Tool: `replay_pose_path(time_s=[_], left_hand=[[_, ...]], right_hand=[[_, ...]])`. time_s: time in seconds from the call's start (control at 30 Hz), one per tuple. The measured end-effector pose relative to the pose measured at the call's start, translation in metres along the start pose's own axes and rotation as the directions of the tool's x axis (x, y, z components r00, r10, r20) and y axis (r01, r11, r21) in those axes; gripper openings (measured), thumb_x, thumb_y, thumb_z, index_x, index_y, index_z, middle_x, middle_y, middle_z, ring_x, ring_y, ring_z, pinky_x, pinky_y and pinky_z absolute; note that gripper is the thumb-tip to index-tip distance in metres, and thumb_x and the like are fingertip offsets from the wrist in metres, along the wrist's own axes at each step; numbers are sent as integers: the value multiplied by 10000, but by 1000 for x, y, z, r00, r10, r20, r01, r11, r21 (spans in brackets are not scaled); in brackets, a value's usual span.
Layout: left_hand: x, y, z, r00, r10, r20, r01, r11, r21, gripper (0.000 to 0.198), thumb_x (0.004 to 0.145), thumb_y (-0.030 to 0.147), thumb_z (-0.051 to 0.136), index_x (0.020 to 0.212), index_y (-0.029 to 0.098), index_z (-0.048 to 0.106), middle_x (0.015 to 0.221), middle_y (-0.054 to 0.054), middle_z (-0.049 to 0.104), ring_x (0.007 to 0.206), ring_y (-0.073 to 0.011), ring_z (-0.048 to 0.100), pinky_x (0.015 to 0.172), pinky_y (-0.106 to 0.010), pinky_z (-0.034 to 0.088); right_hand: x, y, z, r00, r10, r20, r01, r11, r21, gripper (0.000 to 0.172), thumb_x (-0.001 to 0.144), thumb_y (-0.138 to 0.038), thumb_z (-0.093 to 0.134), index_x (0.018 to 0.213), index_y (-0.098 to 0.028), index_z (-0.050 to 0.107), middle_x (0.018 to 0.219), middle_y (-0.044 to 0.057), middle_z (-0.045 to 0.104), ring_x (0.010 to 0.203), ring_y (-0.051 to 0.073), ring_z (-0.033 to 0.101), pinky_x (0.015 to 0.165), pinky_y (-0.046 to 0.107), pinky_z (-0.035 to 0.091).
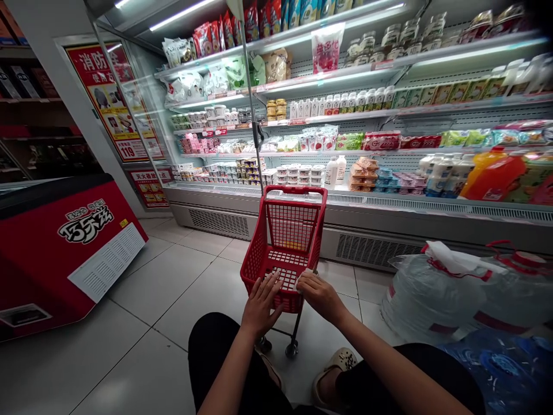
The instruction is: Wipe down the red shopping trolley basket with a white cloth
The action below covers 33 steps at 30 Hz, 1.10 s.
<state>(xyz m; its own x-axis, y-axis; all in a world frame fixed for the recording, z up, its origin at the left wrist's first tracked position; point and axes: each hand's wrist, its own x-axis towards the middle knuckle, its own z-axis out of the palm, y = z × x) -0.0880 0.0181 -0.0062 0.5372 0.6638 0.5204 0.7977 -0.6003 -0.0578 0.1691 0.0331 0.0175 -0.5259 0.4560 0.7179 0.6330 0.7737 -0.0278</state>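
A small red shopping cart with a plastic grid basket stands on the floor in front of my knees. Its basket holds nothing that I can see. My left hand is open, fingers stretched out over the near left rim of the basket. Whether it touches the rim I cannot tell. My right hand is closed at the near right corner of the basket. A small whitish bit shows at its fingertips, too little to name.
Behind the cart runs a lit refrigerated shelf stocked with dairy cups, bottles and bags. A red chest freezer stands on the left. Large water jugs and a blue-tinted bottle pack are at the right, near my knee.
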Motion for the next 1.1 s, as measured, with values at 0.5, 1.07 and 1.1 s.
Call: replay_pose_path(time_s=[0.5, 1.07, 1.1], left_hand=[[26, -25, -6, 999, 21, 42, -19, 998, -57, 636, 1090, 465, 446, 1665, 288, 241, 1690, -52, 374, 1508, -221, 423, 1299, -478, 259], [28, 40, 5, 967, -222, -122, 228, 973, 39, 778, 1070, 343, 433, 1695, 184, -2, 1727, -144, 257, 1572, -305, 326, 1253, -527, 343], [25, 39, 4, 969, -219, -117, 225, 973, 40, 776, 1068, 329, 438, 1696, 189, 4, 1728, -141, 254, 1569, -301, 332, 1251, -522, 347]], right_hand=[[-16, 80, -11, 997, 68, 36, -66, 996, -63, 610, 970, 2, 444, 1510, -260, 551, 1473, 49, 646, 1410, 215, 563, 1197, 490, 487], [14, 21, 25, 999, 29, 27, -25, 990, -141, 577, 974, -28, 472, 1520, -204, 537, 1489, 64, 632, 1407, 207, 562, 1255, 438, 405], [13, 25, 22, 999, 6, 33, -2, 990, -139, 589, 970, -20, 463, 1523, -213, 534, 1480, 55, 641, 1399, 195, 570, 1258, 432, 399]])
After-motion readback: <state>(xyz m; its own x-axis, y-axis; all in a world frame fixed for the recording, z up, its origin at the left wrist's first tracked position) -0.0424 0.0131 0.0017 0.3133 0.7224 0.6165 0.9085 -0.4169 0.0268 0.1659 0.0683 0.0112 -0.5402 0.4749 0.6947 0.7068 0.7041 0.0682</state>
